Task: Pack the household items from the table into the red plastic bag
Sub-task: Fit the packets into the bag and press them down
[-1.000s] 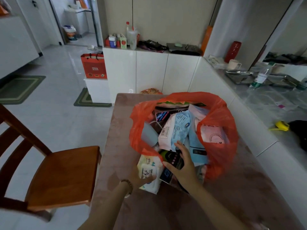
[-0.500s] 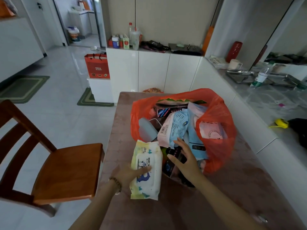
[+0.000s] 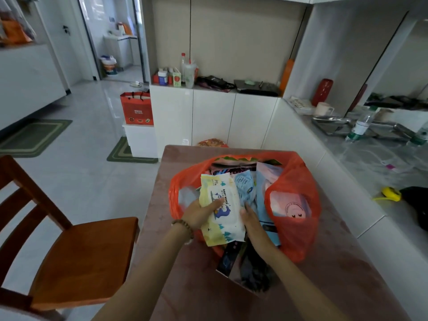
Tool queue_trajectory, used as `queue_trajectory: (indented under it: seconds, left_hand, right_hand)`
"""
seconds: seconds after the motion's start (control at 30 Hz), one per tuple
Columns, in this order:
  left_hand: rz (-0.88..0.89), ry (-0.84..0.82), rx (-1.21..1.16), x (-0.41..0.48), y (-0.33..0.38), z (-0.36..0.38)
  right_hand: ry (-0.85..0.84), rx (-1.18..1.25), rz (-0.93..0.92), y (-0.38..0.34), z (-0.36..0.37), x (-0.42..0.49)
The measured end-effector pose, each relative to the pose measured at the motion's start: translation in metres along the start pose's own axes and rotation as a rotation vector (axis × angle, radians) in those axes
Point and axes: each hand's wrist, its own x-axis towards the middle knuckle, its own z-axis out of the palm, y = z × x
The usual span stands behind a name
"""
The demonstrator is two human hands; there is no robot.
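Left hand grips soft rectangular wipes pack over crinkly red bag.

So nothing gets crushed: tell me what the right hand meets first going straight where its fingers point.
Probably the light blue packet in the red plastic bag, just ahead of the right hand and beside the baby wipes pack; depth is unclear.

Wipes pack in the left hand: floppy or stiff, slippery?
Probably soft: the wipes pack bends slightly where the left hand grips one side. Its glossy film wrap looks slippery. Flat shape, so unlikely to roll inside the red bag.
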Motion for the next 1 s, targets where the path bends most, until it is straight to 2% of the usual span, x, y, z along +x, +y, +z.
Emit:
queue_trajectory:
  seconds: [0.07, 0.17, 0.27, 0.3, 0.37, 0.4, 0.43, 0.5, 0.57, 0.63, 0.7, 0.83, 1.0]
  left_hand:
    - [0.071, 0.032, 0.144, 0.016, 0.009, 0.008]
    - [0.150, 0.036, 0.208, 0.030, 0.013, 0.017]
    - [0.347, 0.056, 0.372, 0.032, 0.005, 0.011]
    - [0.405, 0.137, 0.465, 0.031, 0.001, 0.007]
    - [0.502, 0.525, 0.679, 0.031, -0.014, -0.008]
    - [0.467, 0.703, 0.678, 0.028, -0.020, -0.017]
    - [0.349, 0.799, 0.579, 0.025, -0.026, -0.024]
    - [0.053, 0.741, 0.287, 0.029, -0.045, -0.037]
    - [-0.105, 0.511, 0.162, 0.038, -0.068, -0.047]
    - [-0.090, 0.370, 0.057, 0.045, -0.082, -0.052]
    - [-0.079, 0.324, -0.024, 0.049, -0.092, -0.050]
    - [-0.120, 0.376, -0.075, 0.053, -0.101, -0.050]
    - [-0.091, 0.386, 0.054, 0.055, -0.109, -0.053]
  right_hand:
    - [0.018, -0.001, -0.026, 0.003, 0.000, 0.006]
    - [0.214, -0.024, -0.005, 0.007, 0.007, 0.016]
    - [0.363, -0.153, -0.006, 0.013, 0.017, 0.024]
    - [0.417, -0.208, -0.003, 0.015, 0.021, 0.025]
    - [0.512, -0.312, 0.007, 0.017, 0.030, 0.028]
    - [0.547, -0.348, 0.009, 0.017, 0.034, 0.029]
    - [0.572, -0.369, 0.010, 0.017, 0.038, 0.031]
    - [0.587, -0.388, 0.016, 0.016, 0.041, 0.035]
    - [0.577, -0.396, 0.014, 0.016, 0.040, 0.037]
    - [0.568, -0.397, 0.014, 0.015, 0.038, 0.038]
    - [0.561, -0.399, 0.016, 0.016, 0.037, 0.038]
    - [0.560, -0.414, 0.015, 0.017, 0.037, 0.038]
    - [0.577, -0.408, 0.018, 0.017, 0.038, 0.040]
